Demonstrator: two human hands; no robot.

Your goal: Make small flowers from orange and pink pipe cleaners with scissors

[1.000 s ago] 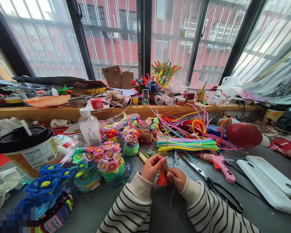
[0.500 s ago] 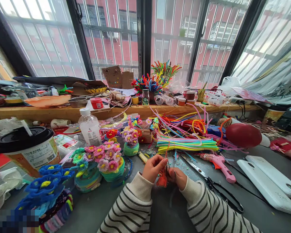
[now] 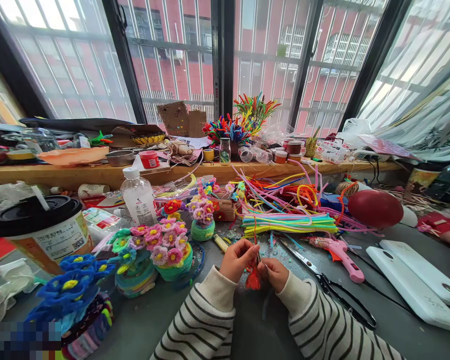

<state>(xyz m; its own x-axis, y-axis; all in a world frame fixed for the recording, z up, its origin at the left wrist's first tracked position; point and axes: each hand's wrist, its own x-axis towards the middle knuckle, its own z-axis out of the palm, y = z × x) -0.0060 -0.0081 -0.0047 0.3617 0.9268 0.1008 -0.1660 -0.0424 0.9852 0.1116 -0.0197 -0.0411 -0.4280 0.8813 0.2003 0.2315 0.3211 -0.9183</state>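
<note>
Ok, I see L hand pinching red pipe-cleaner piece, prob. for steadiness; R hand alongside, fingers' grip unclear.

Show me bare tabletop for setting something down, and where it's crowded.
Bare grey tabletop shows between the left sleeve and the right sleeve, and between the left sleeve and the blue-flowered pot. Crowded: beyond the left hand and right hand, a pastel bundle; to the right, scissors and a pink glue gun.
</note>
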